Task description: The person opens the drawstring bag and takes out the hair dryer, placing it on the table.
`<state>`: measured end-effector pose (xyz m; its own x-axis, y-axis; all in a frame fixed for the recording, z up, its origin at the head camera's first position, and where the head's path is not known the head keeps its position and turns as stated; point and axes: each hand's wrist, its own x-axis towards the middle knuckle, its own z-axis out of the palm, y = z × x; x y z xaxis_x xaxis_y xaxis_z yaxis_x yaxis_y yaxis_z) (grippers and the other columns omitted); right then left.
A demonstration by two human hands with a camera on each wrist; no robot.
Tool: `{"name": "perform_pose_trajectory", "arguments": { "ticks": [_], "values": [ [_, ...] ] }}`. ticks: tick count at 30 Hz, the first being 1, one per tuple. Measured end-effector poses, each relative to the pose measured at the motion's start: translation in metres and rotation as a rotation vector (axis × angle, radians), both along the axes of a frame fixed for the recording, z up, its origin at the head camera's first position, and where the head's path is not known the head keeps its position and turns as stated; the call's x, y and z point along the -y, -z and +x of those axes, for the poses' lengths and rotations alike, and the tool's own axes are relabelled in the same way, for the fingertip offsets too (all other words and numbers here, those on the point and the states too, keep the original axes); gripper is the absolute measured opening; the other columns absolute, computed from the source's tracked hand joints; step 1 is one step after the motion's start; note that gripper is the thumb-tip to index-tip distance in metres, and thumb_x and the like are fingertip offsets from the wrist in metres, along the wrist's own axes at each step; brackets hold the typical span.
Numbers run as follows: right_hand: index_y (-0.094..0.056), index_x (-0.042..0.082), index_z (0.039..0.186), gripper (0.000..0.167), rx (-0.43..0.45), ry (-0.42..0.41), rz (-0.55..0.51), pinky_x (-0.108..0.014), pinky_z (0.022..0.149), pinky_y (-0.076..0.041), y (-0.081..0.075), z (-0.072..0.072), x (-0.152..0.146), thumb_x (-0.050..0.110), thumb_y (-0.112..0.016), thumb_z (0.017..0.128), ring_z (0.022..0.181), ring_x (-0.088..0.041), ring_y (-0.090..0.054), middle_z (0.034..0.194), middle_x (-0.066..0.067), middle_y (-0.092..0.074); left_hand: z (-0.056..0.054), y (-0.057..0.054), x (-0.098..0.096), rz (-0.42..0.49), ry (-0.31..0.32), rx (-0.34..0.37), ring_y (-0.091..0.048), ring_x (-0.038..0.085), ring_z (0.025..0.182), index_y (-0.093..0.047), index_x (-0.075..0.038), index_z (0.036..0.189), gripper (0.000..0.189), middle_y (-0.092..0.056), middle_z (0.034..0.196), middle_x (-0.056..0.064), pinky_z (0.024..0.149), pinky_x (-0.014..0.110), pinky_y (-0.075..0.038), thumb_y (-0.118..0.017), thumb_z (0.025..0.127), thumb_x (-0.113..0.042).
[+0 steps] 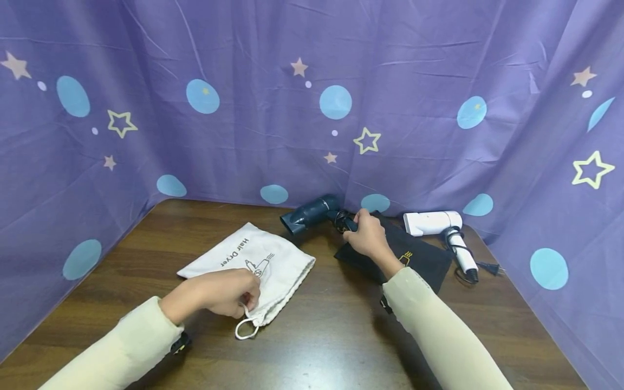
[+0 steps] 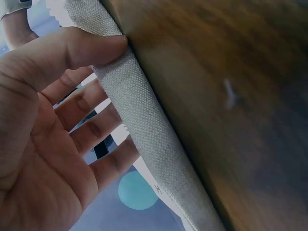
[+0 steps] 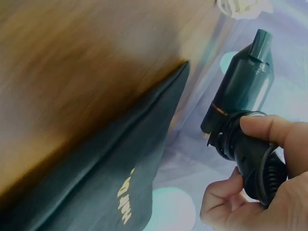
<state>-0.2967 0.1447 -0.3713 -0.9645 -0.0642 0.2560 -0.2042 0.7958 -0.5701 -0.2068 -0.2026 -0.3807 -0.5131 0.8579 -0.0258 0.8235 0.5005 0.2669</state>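
Note:
My right hand (image 1: pixel 368 236) grips the handle of a dark teal hair dryer (image 1: pixel 312 213), its black cord wound round the handle. In the right wrist view the dryer (image 3: pixel 243 86) points away from the palm, thumb and fingers around the handle. My left hand (image 1: pixel 226 292) pinches the near edge of a white cloth drawstring bag (image 1: pixel 283 265) printed "Hair Dryer". The left wrist view shows the thumb (image 2: pixel 101 48) on top of the bag's edge (image 2: pixel 149 125) and the fingers beneath. A looped drawstring (image 1: pixel 246 329) hangs beside the bag's mouth.
Under my right forearm lies a black cloth bag (image 1: pixel 426 254) with a yellow print. A white hair dryer (image 1: pixel 431 222) with a wrapped cord and a plug (image 1: pixel 489 268) lies at the right. The brown wooden table (image 1: pixel 312 346) meets a purple curtain (image 1: pixel 273 141) behind and at both sides.

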Motion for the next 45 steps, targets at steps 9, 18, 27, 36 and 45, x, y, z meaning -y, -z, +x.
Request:
{"name": "perform_pose_trajectory", "arguments": {
  "ticks": [9,18,27,36,45],
  "values": [
    [-0.051,0.008,0.1,0.035,0.023,0.027,0.005,-0.048,0.08,-0.047,0.006,-0.008,0.029,0.023,-0.077,0.082,0.088,-0.034,-0.059,0.09,-0.012,-0.06,0.002,0.003,0.006,0.004,0.007,-0.008,-0.044,0.0,0.069,-0.059,-0.023,0.067,0.027,-0.05,0.073,-0.012,0.066,0.019,-0.04,-0.071,0.063,0.001],
    [-0.053,0.004,0.103,0.036,0.018,0.031,0.008,-0.051,0.085,-0.048,0.01,-0.011,0.054,0.022,-0.077,0.083,0.092,-0.034,-0.062,0.093,-0.014,-0.062,0.007,0.006,0.005,-0.032,-0.03,-0.054,-0.041,0.004,0.075,-0.056,-0.023,0.068,0.028,-0.045,0.075,-0.011,0.069,0.022,-0.038,-0.07,0.065,0.0],
    [-0.053,0.001,0.111,0.039,0.065,0.051,0.007,-0.051,0.088,-0.05,0.017,-0.014,0.066,0.022,-0.075,0.086,0.098,-0.037,-0.064,0.101,-0.018,-0.064,0.01,0.008,-0.002,-0.107,-0.116,-0.037,-0.04,0.007,0.078,-0.051,-0.026,0.069,0.03,-0.043,0.077,-0.013,0.069,0.029,-0.034,-0.066,0.067,0.0],
    [-0.05,-0.004,0.125,0.054,0.101,0.093,0.031,-0.055,0.095,-0.048,0.024,-0.019,0.076,0.025,-0.074,0.086,0.109,-0.047,-0.061,0.113,-0.027,-0.063,0.012,0.007,-0.004,-0.131,-0.142,-0.007,-0.038,0.008,0.079,-0.049,-0.027,0.069,0.033,-0.043,0.078,-0.013,0.073,0.032,-0.034,-0.067,0.068,0.001],
    [-0.049,-0.002,0.131,0.059,0.188,0.129,0.101,-0.054,0.093,-0.05,0.021,-0.018,0.082,0.027,-0.074,0.086,0.112,-0.049,-0.06,0.121,-0.027,-0.062,0.011,0.008,-0.004,-0.139,-0.14,-0.007,-0.038,0.008,0.078,-0.05,-0.027,0.069,0.032,-0.043,0.078,-0.012,0.072,0.031,-0.034,-0.067,0.068,0.001]
  ]
}}
